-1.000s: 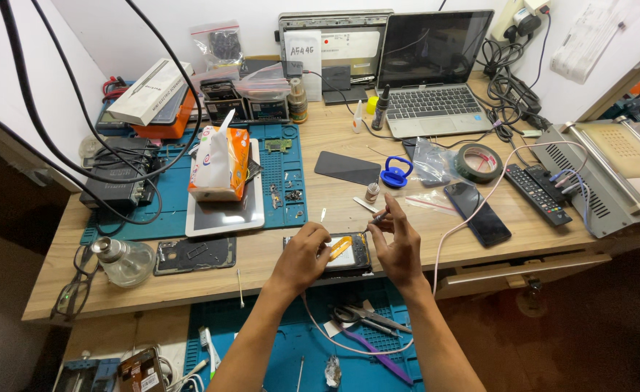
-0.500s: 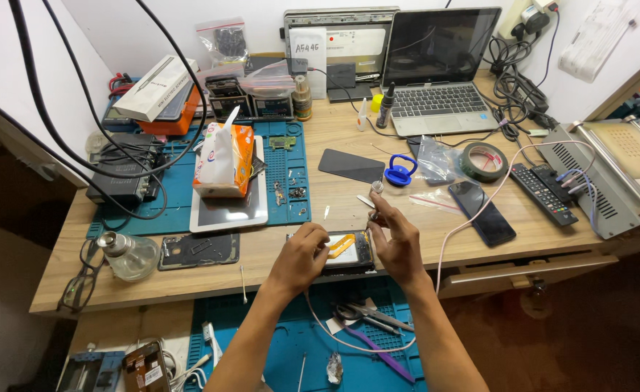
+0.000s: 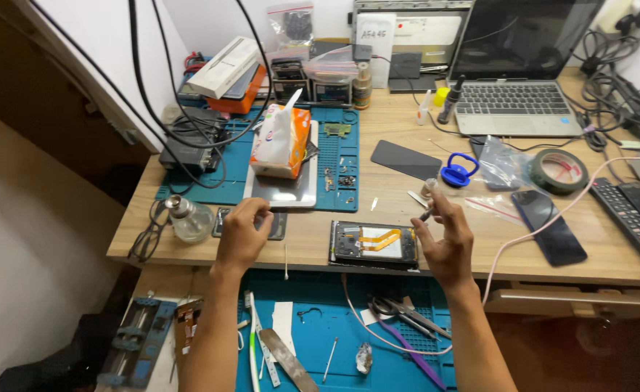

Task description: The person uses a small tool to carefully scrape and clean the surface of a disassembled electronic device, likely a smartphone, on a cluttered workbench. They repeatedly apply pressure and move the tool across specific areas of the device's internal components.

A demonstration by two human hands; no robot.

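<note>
Two hands are seen over the tabletop. A thin tool is pinched in the closed grip of the right hand, just right of the opened phone lying flat with its orange ribbon exposed. The left hand is curled loosely, fingers laid on a small dark phone; nothing is clasped. Beyond, a tissue pack is stood on a tablet.

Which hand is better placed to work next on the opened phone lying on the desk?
Probably the right hand: it hovers beside the opened phone with a thin tool in its grip. The left hand is farther off, over a small dark phone.
</note>
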